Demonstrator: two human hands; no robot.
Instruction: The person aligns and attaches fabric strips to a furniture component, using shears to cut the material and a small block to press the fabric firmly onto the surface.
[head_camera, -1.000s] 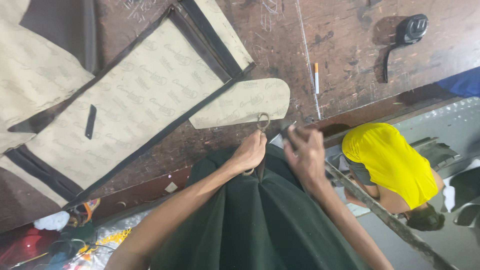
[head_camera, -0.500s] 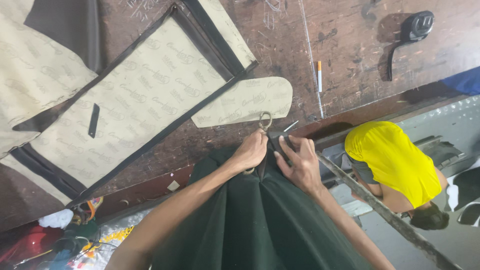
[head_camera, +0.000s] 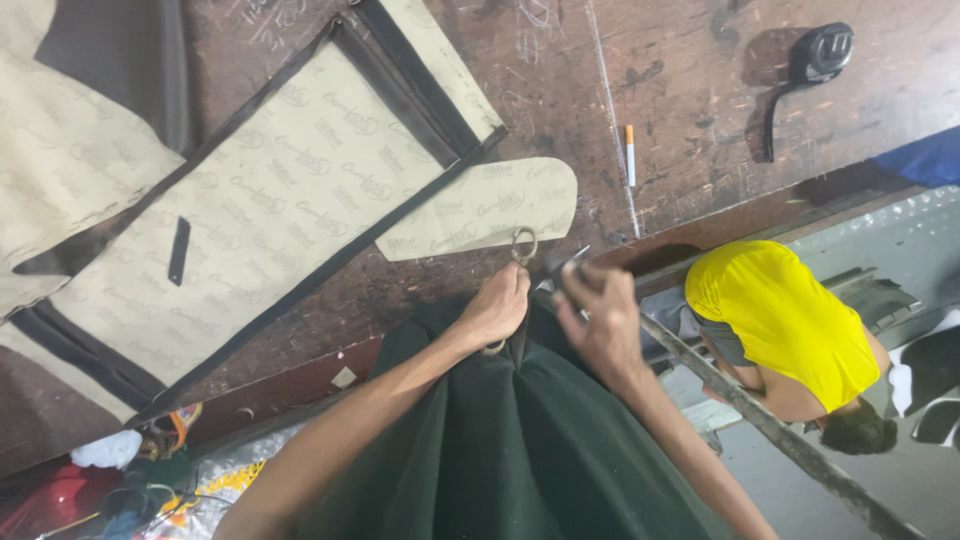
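Note:
My left hand (head_camera: 497, 305) is closed at the near edge of the wooden table (head_camera: 690, 120). It pinches a metal ring (head_camera: 525, 245) that stands up above its fingers. Close beside it, my right hand (head_camera: 600, 318) grips a small metal tool (head_camera: 568, 262) whose tip points toward the ring. I cannot tell exactly what kind of tool it is. A narrow dark strap runs down between the two hands. Dark green cloth (head_camera: 520, 440) lies below both hands and covers my lap. A beige oval fabric piece (head_camera: 480, 210) lies just beyond the ring.
Large beige patterned panels with dark trim (head_camera: 270, 200) cover the table's left half. A white stick with an orange tip (head_camera: 630, 150) and a black device (head_camera: 822, 52) lie at the right. A person in a yellow shirt (head_camera: 780, 320) bends low beside the table at the right.
My right hand has moved left and now sits close against my left hand. The left hand and the ring have stayed in about the same place.

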